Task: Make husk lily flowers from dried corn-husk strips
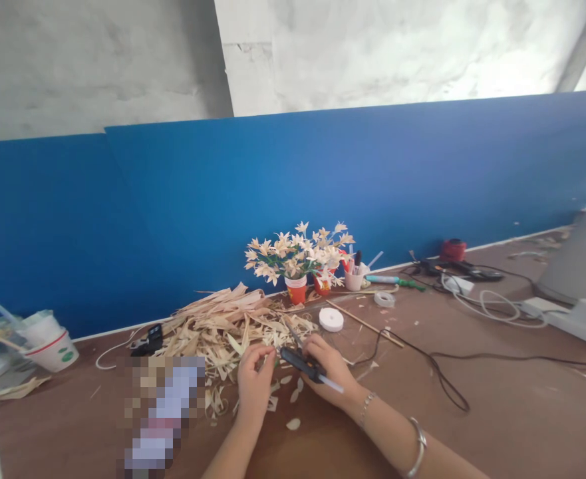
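My right hand [330, 372] is wrapped round a black glue gun [300, 363] with a whitish stick coming out of its back end. The gun's tip points left, close to my left hand [257, 376]. The fingers of my left hand are pinched together; whatever they hold is too small to make out. Behind and left of my hands lies a heap of dry, pale husk strips [217, 326]. A few pale petal-shaped pieces [293, 423] lie on the brown table just below my hands.
Pale flowers [297, 251] stand in red cups [296, 291] by the blue partition [173, 219]. A white tape roll [331, 319] and thin stick [367, 324] lie behind my right hand. Black cable [442, 379] crosses the right side. A white bucket [56, 349] stands left.
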Demonstrator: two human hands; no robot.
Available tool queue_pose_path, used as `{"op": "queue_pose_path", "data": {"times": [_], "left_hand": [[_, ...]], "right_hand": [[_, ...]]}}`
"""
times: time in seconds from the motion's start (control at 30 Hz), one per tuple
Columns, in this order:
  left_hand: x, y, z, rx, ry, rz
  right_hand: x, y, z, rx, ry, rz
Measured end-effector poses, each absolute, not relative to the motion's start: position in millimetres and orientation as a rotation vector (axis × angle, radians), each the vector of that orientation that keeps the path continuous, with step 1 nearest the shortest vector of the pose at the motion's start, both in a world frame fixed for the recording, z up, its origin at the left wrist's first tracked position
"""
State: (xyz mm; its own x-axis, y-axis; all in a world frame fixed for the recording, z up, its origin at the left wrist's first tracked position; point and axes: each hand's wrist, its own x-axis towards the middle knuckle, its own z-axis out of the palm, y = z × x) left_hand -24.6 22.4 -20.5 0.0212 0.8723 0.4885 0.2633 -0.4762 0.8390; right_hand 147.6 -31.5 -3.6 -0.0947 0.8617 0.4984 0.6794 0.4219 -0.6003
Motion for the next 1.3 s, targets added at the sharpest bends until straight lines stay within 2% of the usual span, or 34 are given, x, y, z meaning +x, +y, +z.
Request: {"op": "queue_pose_path", "data": {"times": [0.4, 0.63, 0.83, 1.03, 1.17, 1.3], "left_hand": [[-24.7, 22.6, -22.3, 1.742, 1.179, 1.48], [-26.0, 25.3, -23.4, 1.743, 1.21, 1.454], [-27.8, 24.8, -25.8, 1.738, 1.211, 1.437], [-26.5, 24.8, -25.0, 1.73, 1.22, 1.449], [-26.6, 24.2, -23.4, 1.741, 1.212, 1.468], [-26.0, 23.4, -22.8, 1.734, 1.216, 1.481]], "right_hand": [[151.0, -31.9, -3.7, -1.38, -1.832, 0.2], [155.9, -33.3, 5.3, -1.209, -2.026, 0.089], [195.0, -25.8, 18.0, -1.83, -1.669, -0.147], [232.6, -24.3, 14.8, -2.61, -1.309, -0.045], [239.4, -27.4, 11.3, -2.705, -1.253, -0.083], [234.0, -30.5, 19.4, -2.668, -1.296, -0.295]]}}
